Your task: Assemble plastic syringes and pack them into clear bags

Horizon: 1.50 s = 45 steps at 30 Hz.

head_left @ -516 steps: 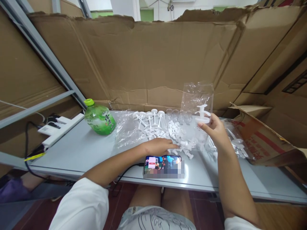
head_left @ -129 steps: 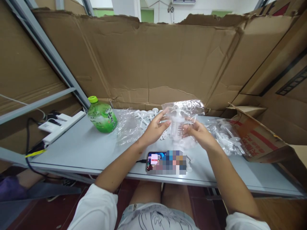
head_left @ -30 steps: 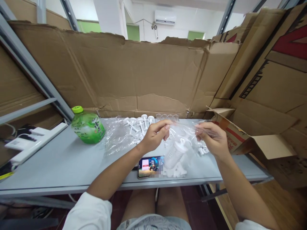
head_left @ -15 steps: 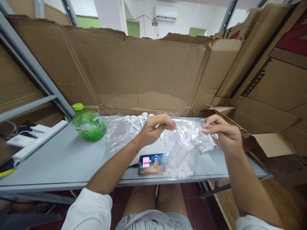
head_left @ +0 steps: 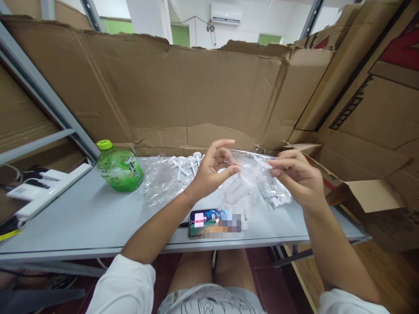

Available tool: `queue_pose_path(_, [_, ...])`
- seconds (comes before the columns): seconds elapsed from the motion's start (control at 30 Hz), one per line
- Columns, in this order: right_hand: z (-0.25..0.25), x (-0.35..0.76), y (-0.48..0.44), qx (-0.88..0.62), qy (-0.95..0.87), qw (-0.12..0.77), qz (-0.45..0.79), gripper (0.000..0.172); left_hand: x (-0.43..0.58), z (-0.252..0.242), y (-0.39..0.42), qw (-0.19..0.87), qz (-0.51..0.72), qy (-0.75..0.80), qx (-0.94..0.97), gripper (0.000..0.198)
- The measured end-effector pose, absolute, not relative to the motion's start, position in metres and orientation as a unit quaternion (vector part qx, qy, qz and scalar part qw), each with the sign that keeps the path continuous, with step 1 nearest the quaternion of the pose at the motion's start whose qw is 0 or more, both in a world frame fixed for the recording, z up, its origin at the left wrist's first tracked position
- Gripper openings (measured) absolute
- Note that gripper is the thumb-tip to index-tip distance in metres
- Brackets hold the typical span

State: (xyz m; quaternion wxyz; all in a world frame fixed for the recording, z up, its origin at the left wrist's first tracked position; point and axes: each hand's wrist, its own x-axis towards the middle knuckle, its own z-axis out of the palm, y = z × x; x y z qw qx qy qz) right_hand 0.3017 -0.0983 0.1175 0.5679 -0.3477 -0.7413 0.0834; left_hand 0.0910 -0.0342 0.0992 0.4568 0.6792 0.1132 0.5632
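Observation:
A clear plastic bag (head_left: 240, 187) with whitish translucent parts inside hangs between my hands, over the table. My right hand (head_left: 299, 176) pinches its upper right edge between thumb and fingertips. At the bag's left side, my left hand (head_left: 214, 168) has its thumb and index finger spread apart. That thumb tip is beside or against the film; contact is hard to make out. Behind my left hand, several white plastic pieces with round heads and stems (head_left: 185, 165) lie on clear plastic film (head_left: 160, 187). A lit phone (head_left: 209, 222) lies below the bag, a cable at its left end.
A green drink bottle (head_left: 119, 168) stands on the left of the grey table (head_left: 108, 222). Beyond it is a white power strip (head_left: 52, 192) with plugs. Cardboard (head_left: 183, 96) walls the back, and an open cardboard box (head_left: 373, 196) stands at the right.
My left thumb and index finger have parted from a pinch at the bag's top. The bag has risen off the phone's right end and shifted slightly. My right hand has moved slightly left, still pinching.

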Motion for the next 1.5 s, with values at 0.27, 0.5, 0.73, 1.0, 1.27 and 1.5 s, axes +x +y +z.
queue_pose_path(0.27, [0.121, 0.295, -0.1, -0.346, -0.747, 0.566, 0.05, 0.033, 0.087, 0.09, -0.022, 0.539, 0.451, 0.178, 0.689, 0.024])
queue_pose_path(0.5, [0.115, 0.296, -0.09, -0.353, -0.756, 0.545, -0.082, 0.037, 0.091, 0.086, -0.03, 0.377, 0.509, 0.238, 0.736, 0.023])
queue_pose_path(0.73, [0.104, 0.284, -0.085, -0.37, -0.673, 0.64, -0.017, 0.045, 0.098, 0.074, -0.029, 0.226, 0.579, 0.286, 0.729, 0.018])
queue_pose_path(1.0, [0.081, 0.285, -0.068, -0.353, -0.568, 0.589, 0.454, 0.048, 0.099, 0.072, -0.024, 0.264, 0.615, 0.257, 0.697, 0.017])
queue_pose_path(1.27, [0.078, 0.275, -0.068, -0.388, -0.487, 0.627, 0.468, 0.017, 0.096, 0.079, -0.029, 0.334, 0.588, 0.205, 0.708, 0.022])
queue_pose_path(1.5, [0.079, 0.28, -0.067, -0.391, -0.459, 0.68, 0.416, 0.008, 0.096, 0.074, -0.034, 0.417, 0.523, 0.207, 0.714, 0.029])
